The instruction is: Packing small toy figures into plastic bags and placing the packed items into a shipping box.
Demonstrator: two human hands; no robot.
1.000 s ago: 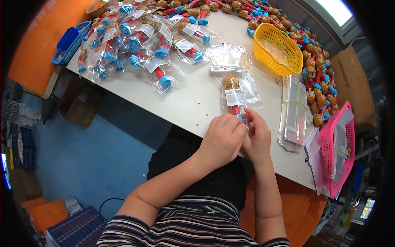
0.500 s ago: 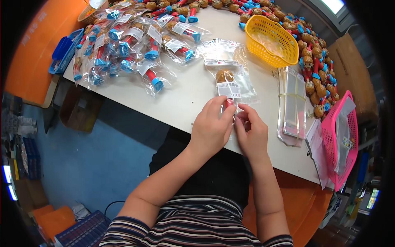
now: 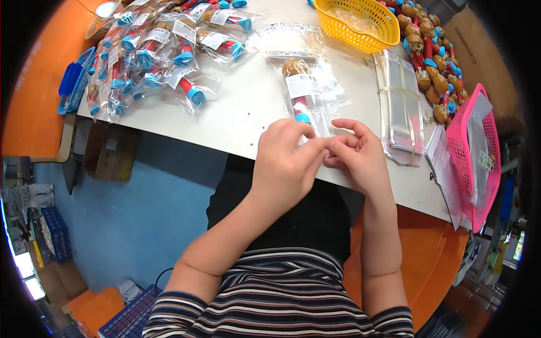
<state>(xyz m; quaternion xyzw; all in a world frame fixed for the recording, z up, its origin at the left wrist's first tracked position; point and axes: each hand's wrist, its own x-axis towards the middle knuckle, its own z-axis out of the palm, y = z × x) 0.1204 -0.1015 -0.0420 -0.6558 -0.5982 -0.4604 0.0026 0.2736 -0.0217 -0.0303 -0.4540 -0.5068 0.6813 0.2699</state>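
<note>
We see the toy inside a clear bag on the table, with the fingertips of the left hand and right hand bunched narrowly by the bag's near end; we cannot tell whether they pinch the film. If they pull unevenly, we think the thin plastic could crease or tear, and because it seems to overlap flat bags, a tug could drag those along.

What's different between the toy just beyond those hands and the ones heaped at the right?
The toy near the hands is inside a clear bag; the heaped toys look unbagged. It shows a white label; I see none on the heaped ones. It lies singly, while they overlap. Both share brown heads, red bodies and blue parts.
</note>
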